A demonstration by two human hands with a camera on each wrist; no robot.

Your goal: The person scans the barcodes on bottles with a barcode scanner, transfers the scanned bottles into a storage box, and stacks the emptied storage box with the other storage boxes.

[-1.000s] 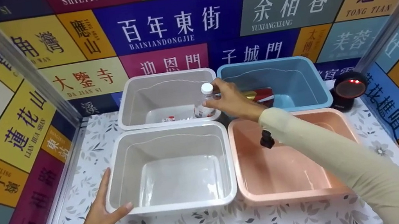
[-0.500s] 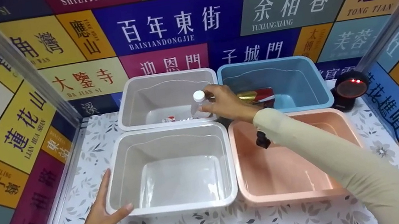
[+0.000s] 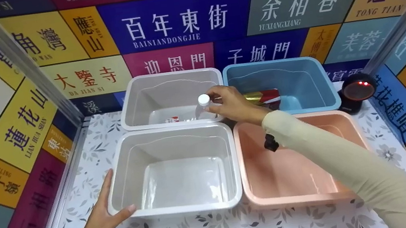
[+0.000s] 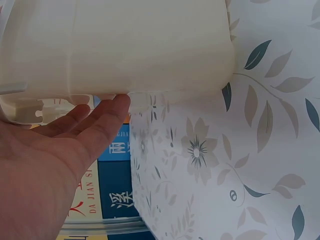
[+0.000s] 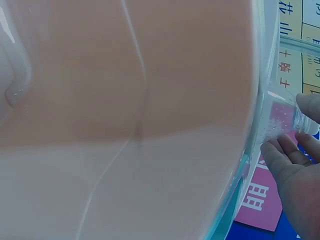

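Note:
My right hand (image 3: 234, 103) grips a clear plastic bottle (image 3: 202, 111) with a white cap near its neck. The bottle stands upright inside the back left bin (image 3: 129, 101), near its right wall; its lower part is hidden behind the front rim. In the right wrist view, thumb and fingers sit on either side of the bottle (image 5: 281, 114). My left hand (image 3: 96, 224) rests against the left side of the white front bin (image 3: 185, 210), fingers stretched along the outer wall and thumb at the front rim. The left wrist view has its fingertips touching the wall (image 4: 150, 55).
A blue bin (image 3: 330, 89) at the back right holds a red and gold package (image 3: 265, 96). In front of it is a pink bin (image 3: 304, 198). Small red and white items (image 3: 171, 120) lie in the back left bin. A black round device (image 3: 356, 91) stands at the right.
My right hand has moved slightly left and down with the bottle, which now sits lower in the back left bin. My left hand stays in place at the white bin.

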